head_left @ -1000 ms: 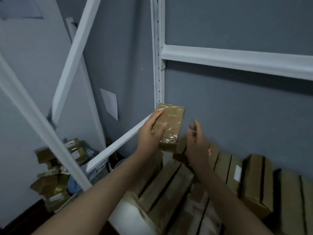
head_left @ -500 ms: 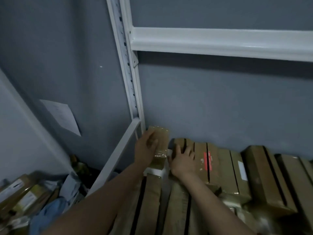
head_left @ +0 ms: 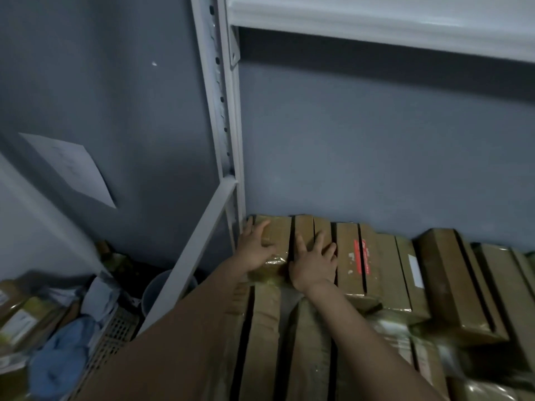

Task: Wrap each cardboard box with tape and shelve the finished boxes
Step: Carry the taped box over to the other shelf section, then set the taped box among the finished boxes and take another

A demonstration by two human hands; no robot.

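A small brown cardboard box wrapped in glossy tape sits at the back left corner of the shelf, against the white upright post. My left hand grips it from the left, fingers over its top. Just to its right, my right hand lies flat with fingers spread on the neighbouring taped boxes. A row of taped boxes runs to the right along the grey wall, one bearing a red label. More boxes lie in front, under my forearms.
A white shelf beam crosses overhead. A white side rail slants down left of the shelf. Below left are a grey bucket, blue cloth, a mesh basket and several loose parcels. Paper hangs on the wall.
My left hand brought the taped box down from mid-air into the shelf's back left corner. My right hand came down flat onto the boxes beside it. The view moved closer and lower.
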